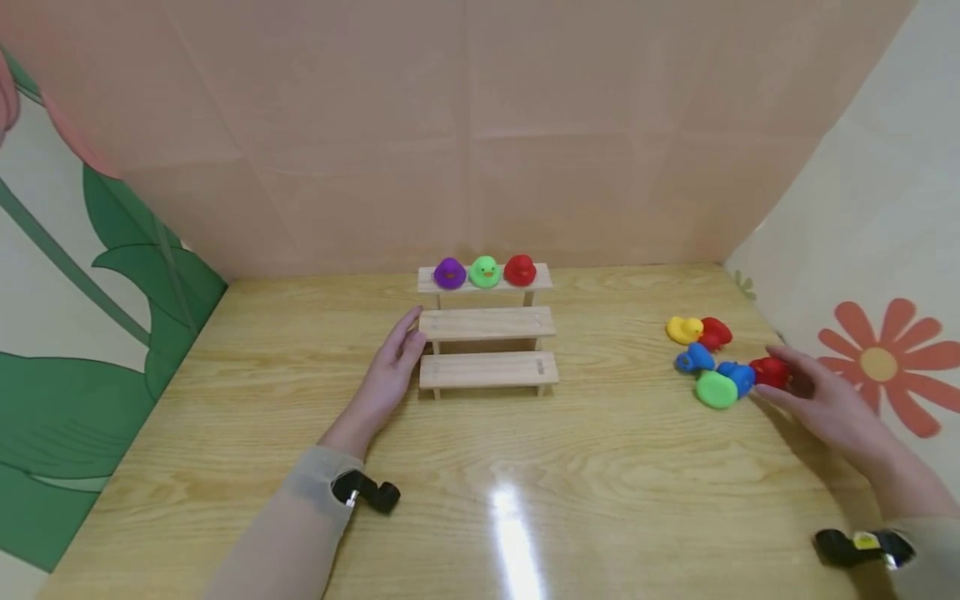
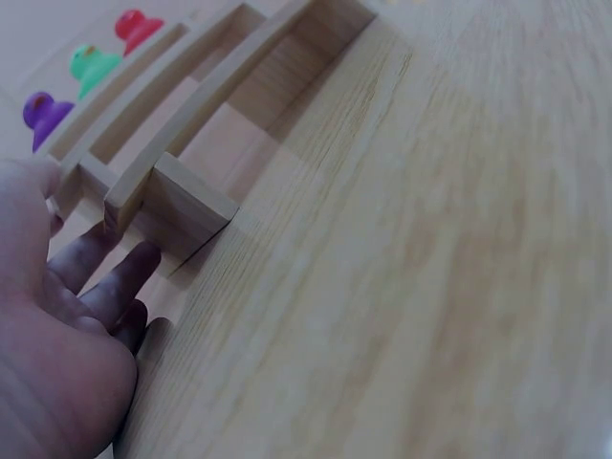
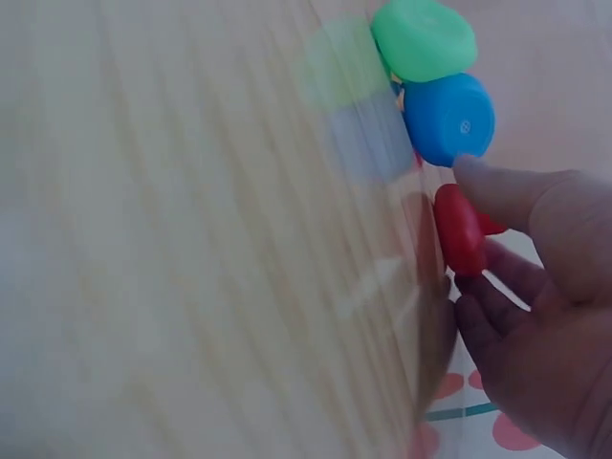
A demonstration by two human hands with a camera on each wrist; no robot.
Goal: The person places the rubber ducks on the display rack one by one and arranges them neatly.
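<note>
In the head view my left hand (image 1: 392,357) rests at the left end of a three-step wooden stand (image 1: 487,371), its fingers loosely extended. The left wrist view has its fingertips (image 2: 129,277) right beside the stand's end. On the top step sit a purple duck (image 1: 450,273), a green duck (image 1: 485,272) and a red duck (image 1: 520,271). My right hand (image 1: 828,400) is around another red duck (image 1: 771,373) at the right, thumb and fingers spread on either side of it. In the right wrist view the thumb tip overlaps a blue duck (image 3: 451,120).
Beside the right hand lie a tipped green duck (image 1: 716,390), another blue duck (image 1: 694,358), a yellow duck (image 1: 685,330) and one more red duck (image 1: 715,334). A pinkish backdrop (image 1: 465,133) stands behind the wooden table (image 1: 600,492); a flower-printed panel (image 1: 847,217) borders the right side.
</note>
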